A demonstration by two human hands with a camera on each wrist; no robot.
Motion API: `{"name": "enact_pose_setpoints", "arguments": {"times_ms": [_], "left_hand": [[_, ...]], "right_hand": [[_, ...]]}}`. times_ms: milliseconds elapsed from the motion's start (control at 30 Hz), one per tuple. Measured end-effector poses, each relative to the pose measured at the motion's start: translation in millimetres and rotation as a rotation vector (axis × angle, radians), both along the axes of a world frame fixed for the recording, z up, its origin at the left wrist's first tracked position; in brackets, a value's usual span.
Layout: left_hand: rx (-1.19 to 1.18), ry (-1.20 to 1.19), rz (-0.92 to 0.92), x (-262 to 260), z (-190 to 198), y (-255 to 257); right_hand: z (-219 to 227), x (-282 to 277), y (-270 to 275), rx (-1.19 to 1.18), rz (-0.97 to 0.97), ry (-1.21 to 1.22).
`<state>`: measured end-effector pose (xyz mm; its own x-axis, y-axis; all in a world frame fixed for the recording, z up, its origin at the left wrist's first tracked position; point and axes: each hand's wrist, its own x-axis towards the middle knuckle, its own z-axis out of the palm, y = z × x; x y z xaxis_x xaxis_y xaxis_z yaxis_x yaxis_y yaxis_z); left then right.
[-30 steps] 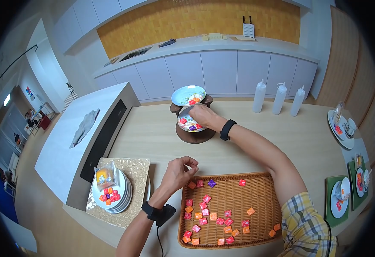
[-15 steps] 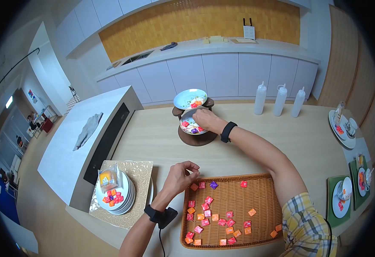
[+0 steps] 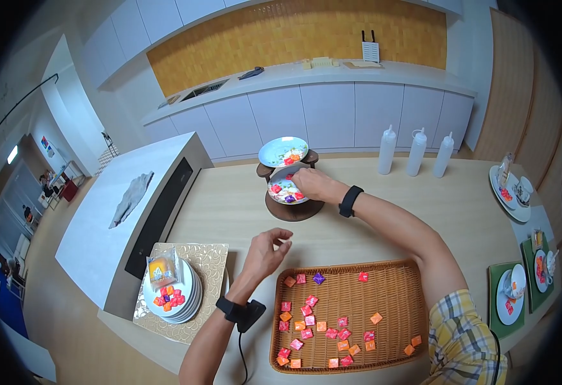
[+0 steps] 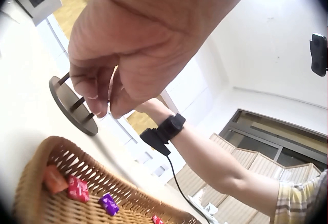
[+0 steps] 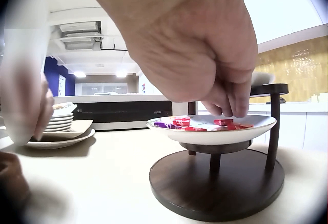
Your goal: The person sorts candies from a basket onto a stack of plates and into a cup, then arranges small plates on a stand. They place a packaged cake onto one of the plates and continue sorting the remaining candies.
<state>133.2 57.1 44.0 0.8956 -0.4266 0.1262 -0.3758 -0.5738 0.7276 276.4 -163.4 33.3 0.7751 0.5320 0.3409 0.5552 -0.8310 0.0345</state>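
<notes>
My right hand [image 3: 319,186] is over the lower patterned plate [image 3: 279,181] of a two-level dark stand [image 3: 293,210]. In the right wrist view its bent fingers [image 5: 240,101] point down beside a red candy [image 5: 224,122]; no candy shows between them. Other red and purple candies lie on this plate [image 5: 220,135]. The upper plate [image 3: 279,151] carries orange and red candies. My left hand [image 3: 265,255] hovers just above the back left corner of a wicker tray [image 3: 383,308], fingers loosely bent, with nothing visible in them. Wrapped candies are scattered over the tray.
Stacked white plates [image 3: 195,301] with candies and a wrapped cake stand on a gold mat [image 3: 213,256] at left. Three squeeze bottles [image 3: 415,154] stand at the back right. Plates and cups on green mats [image 3: 496,321] line the right edge.
My right hand has shifted slightly right over the lower plate, and a red candy now shows beside its fingers. My left hand has risen a little away from the tray's corner.
</notes>
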Motion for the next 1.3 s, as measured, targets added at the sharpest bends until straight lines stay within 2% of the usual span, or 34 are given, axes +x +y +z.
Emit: {"name": "enact_pose_setpoints", "arguments": {"times_ms": [200, 567, 700, 733, 900, 967, 1133, 1200, 1233, 1300], "left_hand": [[-0.022, -0.072, 0.048, 28.4, -5.6, -0.5], [0.034, -0.016, 0.024, 15.0, 2.7, -1.3], [-0.010, 0.012, -0.007, -5.6, 11.4, -3.8], [-0.029, 0.029, -0.028, -11.7, 12.2, -5.6], [0.065, 0.252, -0.203, -51.9, 13.6, -14.0], [0.145, 0.219, -0.348, -68.5, 12.9, -20.6], [0.208, 0.202, -0.459, -108.2, 0.5, -37.1], [0.296, 0.090, -0.579, -118.3, -3.5, -41.4], [0.310, 0.175, -0.580, -124.0, -1.5, -44.1], [0.312, 0.148, -0.582, -131.9, -7.4, -47.8]], "right_hand": [[19.5, -22.9, -9.4, 0.004, 0.022, 0.057], [25.2, -35.5, -14.2, 0.027, 0.016, -0.006], [28.9, -53.9, -26.6, 0.025, -0.002, 0.081], [42.9, -75.8, -28.8, 0.018, -0.052, 0.143], [50.9, -157.5, -62.7, 0.140, -0.025, 0.299], [50.6, -197.4, -75.8, 0.208, -0.028, 0.354], [32.4, -283.0, -92.2, 0.106, -0.064, 0.680], [23.7, -310.0, -89.8, 0.115, -0.024, 0.776], [19.3, -321.8, -88.2, 0.048, -0.010, 0.770], [7.0, -339.9, -85.5, 0.084, 0.046, 0.719]]}}
